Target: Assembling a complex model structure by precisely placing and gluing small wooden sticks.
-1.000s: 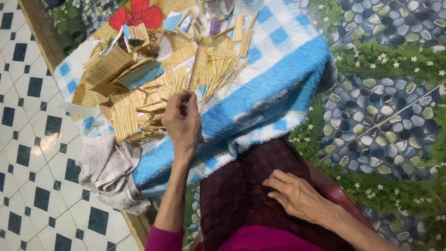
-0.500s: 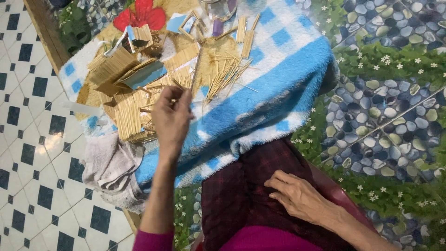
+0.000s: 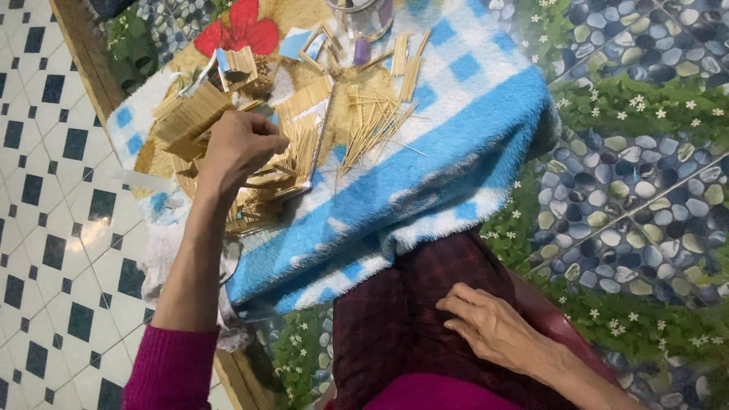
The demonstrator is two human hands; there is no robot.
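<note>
My left hand reaches out over a heap of thin wooden sticks lying on a blue and white fluffy towel. Its fingers are curled down onto the bundled sticks; what exactly they grip is hidden beneath the hand. A loose fan of thin sticks lies to the right of that hand. My right hand rests flat on my lap, on dark red checked cloth, fingers spread and holding nothing.
A clear jar stands at the towel's far edge, near flat wooden slats. A red flower print shows on the table cover. Tiled floor lies left; a pebble-patterned surface lies right.
My left hand moved left and farther away, from the towel's middle onto the stick heap. The view shifted. My right hand stayed on my lap.
</note>
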